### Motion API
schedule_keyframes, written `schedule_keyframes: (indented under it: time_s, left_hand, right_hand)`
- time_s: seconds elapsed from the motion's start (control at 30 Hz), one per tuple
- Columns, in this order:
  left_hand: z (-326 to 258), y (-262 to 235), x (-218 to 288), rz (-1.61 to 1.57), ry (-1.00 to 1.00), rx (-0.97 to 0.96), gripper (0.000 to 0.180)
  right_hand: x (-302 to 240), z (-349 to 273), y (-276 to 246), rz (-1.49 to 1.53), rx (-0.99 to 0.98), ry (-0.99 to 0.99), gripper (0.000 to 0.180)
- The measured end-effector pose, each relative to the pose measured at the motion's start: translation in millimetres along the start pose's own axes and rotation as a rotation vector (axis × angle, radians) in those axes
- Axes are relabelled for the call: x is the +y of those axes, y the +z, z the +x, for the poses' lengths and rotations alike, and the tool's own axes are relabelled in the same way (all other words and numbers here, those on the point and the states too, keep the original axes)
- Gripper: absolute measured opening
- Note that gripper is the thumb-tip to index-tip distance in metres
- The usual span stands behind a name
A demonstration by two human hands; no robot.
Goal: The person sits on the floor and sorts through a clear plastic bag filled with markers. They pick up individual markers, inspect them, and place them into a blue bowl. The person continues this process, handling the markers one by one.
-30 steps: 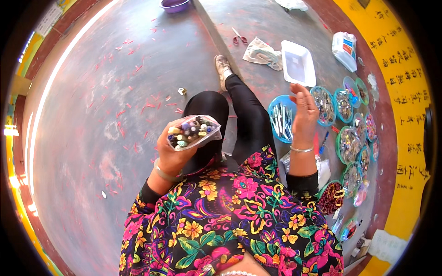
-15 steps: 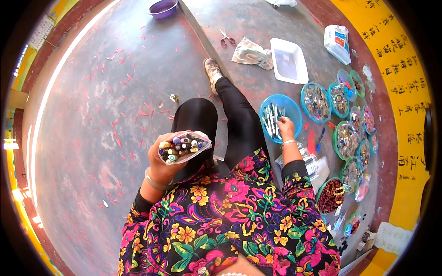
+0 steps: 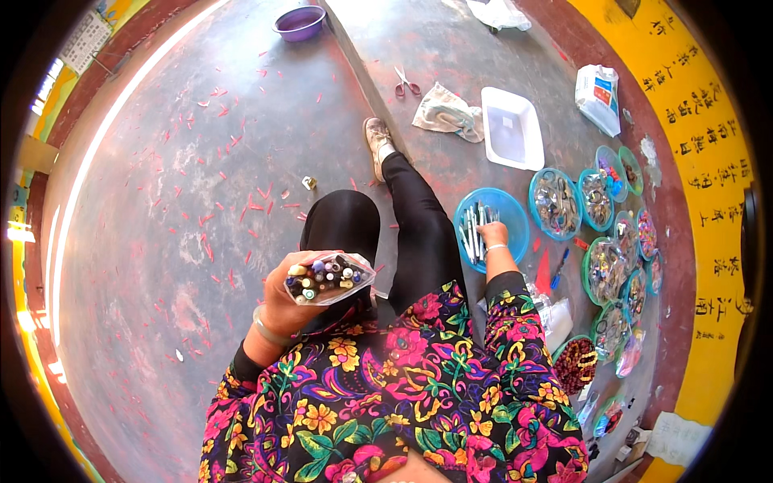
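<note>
In the head view, you are holding a clear bag (image 3: 364,278) of slim, pen-like sticks (image 3: 324,278) upright over your bent knee, your left hand (image 3: 284,307) wrapping its fingers around the side, probably to keep the bundle tight and its mouth facing up. Your right hand (image 3: 493,234) is reaching over the near rim of a blue basket (image 3: 520,229), touching the white pens (image 3: 472,233) that are leaning inside toward its left rim; whether those fingers are pinching one, you cannot tell from here. The basket is sitting on the floor (image 3: 153,209) beside your outstretched leg, presumably for easy reach. Beyond its far rim, a white tray (image 3: 513,133) is lying next to a crumpled cloth (image 3: 448,115), while round baskets of small goods (image 3: 555,201) are clustering toward the floor's right edge, apparently for sorting by kind.
</note>
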State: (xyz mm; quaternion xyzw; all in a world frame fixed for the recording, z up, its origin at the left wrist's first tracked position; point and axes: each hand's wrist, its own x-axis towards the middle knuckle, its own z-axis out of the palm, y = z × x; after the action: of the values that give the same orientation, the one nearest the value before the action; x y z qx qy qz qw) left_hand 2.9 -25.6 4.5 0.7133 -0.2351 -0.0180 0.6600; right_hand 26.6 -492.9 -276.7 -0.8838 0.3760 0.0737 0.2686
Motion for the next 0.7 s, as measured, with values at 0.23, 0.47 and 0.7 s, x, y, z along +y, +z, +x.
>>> schedule_keyframes:
  time_s: [0.23,0.47,0.7]
  left_hand:
    - [0,1,-4,-0.027,0.016,-0.008,0.057]
    - [1,0,-6,-0.06,0.02,-0.029,0.054]
    - [0,2,-7,-0.157,0.039,-0.075,0.054]
  right_hand:
    - [-2,-17,-29,0.854,0.089,0.092,0.017]
    - [-55,-119,-115,1.649,-0.251,-0.067,0.026]
    - [-82,-170,-128,1.815,-0.364,-0.161,0.014]
